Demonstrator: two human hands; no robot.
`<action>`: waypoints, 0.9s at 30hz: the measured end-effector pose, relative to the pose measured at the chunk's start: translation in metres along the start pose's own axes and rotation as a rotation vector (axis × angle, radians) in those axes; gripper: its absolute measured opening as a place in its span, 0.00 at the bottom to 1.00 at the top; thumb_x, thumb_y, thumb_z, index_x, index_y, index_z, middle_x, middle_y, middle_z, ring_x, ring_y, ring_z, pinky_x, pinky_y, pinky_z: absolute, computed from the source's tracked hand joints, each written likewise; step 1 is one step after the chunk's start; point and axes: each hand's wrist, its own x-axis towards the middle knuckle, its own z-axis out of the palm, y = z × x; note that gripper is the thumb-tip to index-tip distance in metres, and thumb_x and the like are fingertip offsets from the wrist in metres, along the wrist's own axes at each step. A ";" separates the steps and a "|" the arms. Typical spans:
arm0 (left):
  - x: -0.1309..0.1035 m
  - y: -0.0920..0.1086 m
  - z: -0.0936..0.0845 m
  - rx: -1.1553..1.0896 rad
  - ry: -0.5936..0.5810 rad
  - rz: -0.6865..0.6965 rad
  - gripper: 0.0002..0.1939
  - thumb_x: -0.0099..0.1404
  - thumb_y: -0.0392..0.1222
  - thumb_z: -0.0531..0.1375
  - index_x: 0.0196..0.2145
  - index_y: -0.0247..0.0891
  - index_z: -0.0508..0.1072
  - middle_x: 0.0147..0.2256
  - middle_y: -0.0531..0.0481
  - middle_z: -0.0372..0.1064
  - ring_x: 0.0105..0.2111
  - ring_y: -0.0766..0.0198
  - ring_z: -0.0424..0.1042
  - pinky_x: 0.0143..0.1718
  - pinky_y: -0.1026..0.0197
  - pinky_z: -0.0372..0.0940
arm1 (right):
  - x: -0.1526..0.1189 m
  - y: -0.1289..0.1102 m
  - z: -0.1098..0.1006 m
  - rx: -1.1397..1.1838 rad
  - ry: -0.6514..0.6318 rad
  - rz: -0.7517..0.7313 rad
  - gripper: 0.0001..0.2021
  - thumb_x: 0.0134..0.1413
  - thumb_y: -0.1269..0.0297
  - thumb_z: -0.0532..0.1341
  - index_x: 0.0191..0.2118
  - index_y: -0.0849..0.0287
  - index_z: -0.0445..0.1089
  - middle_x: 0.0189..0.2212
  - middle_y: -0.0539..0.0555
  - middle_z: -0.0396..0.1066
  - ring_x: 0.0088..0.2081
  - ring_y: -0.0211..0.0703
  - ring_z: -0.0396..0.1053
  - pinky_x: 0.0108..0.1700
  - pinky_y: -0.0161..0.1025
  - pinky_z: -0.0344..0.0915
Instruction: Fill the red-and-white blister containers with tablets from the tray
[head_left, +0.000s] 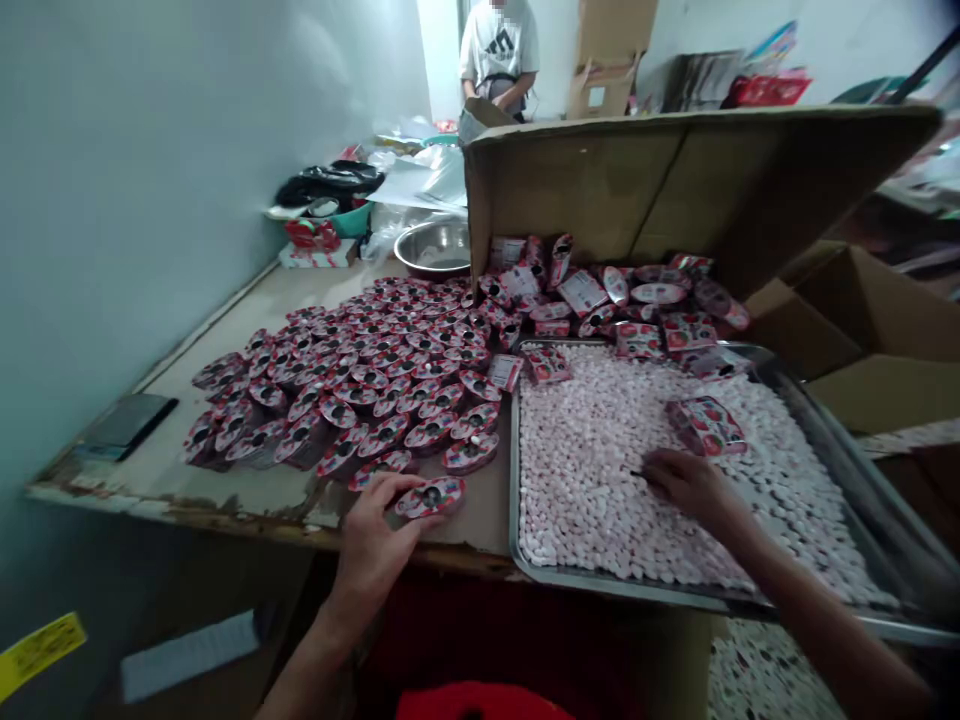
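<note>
My left hand (381,530) grips a small red-and-white oval container (431,497) with a dark round opening on top, at the table's front edge. Many like containers (386,375) stand upright in packed rows behind it. My right hand (679,480) is over a metal tray (515,470) spread with small whitish pieces (600,450). Its fingers are pinched around a small dark thing, too small to make out. Just beyond that hand a red packet (706,425) lies on the pieces.
An open cardboard box (600,185) lies behind the tray, with containers spilling from it. A metal bowl (435,245) sits at the back, a dark flat device (127,425) at the left edge. Another cardboard box (885,330) is at the right. A person (501,55) stands far behind.
</note>
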 end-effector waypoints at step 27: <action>0.158 0.128 0.059 -0.086 -0.245 0.327 0.34 0.55 0.40 0.68 0.59 0.45 0.66 0.50 0.47 0.75 0.48 0.57 0.75 0.52 0.58 0.66 | -0.025 -0.074 -0.083 0.733 -0.123 0.265 0.21 0.38 0.48 0.70 0.34 0.59 0.70 0.18 0.47 0.64 0.20 0.32 0.55 0.22 0.32 0.44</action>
